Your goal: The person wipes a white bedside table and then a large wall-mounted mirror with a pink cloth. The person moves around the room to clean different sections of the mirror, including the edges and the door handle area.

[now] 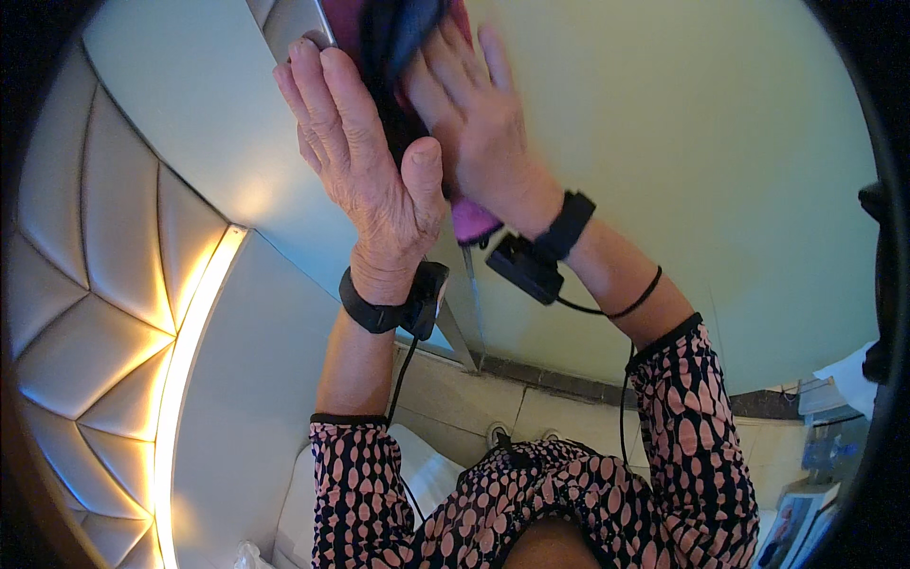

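My left hand [355, 142] is raised at the upper middle, fingers straight and thumb apart. Its fingertips lie over the edge of a metal-trimmed panel [295, 28], and nothing shows in its grasp. To the right, my right hand [476, 121] is blurred and lies against a dark blue and black cloth-like item [398, 43], which hides some fingertips; whether it grips the item is unclear. A pink piece with dark trim [475, 222] shows below that hand, apparently fabric. Each wrist wears a black strap with a small cabled box [526, 269].
A pale green wall or panel [675, 178] spans the right. Padded upholstered panelling [92, 341] with a glowing light strip [192, 370] curves along the left. Below are floor tiles [498, 405], a white surface [434, 462] and, lower right, several partly visible items [796, 519].
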A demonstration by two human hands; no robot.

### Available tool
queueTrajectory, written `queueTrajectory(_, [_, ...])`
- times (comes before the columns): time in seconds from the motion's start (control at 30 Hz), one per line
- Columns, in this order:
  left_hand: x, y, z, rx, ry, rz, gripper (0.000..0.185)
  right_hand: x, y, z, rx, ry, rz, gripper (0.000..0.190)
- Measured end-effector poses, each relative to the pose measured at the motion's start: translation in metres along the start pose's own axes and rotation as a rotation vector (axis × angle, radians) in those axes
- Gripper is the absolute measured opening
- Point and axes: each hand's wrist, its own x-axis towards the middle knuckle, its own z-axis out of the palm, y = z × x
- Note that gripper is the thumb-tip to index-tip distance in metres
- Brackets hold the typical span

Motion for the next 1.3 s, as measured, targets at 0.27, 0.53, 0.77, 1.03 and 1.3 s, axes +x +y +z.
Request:
queueTrajectory(0.27, [0.006,-0.002,0.000,-0.005,0.004,0.062,0.063,-0.141,-0.044,-0.063,0.002,-0.690,-0.066,0.045])
queueTrajectory(0.53, [0.004,-0.015,-0.013,0.093,0.001,0.103,0.059,-0.015,0.016,-0.052,-0.363,-0.275,-0.072,0.036])
queueTrajectory(0.77, [0.009,-0.012,-0.020,0.148,-0.045,0.138,0.055,-0.007,0.014,-0.032,-0.114,-0.199,0.057,0.031])
queueTrajectory(1.03, [-0.011,0.009,-0.026,0.047,-0.078,0.043,0.044,-0.105,-0.027,-0.044,-0.051,-0.760,-0.254,0.051])
queueTrajectory(1.3, [-0.098,0.024,-0.013,-0.289,-0.376,-0.246,0.038,-0.079,-0.001,-0.046,0.103,-0.569,-0.215,0.035])
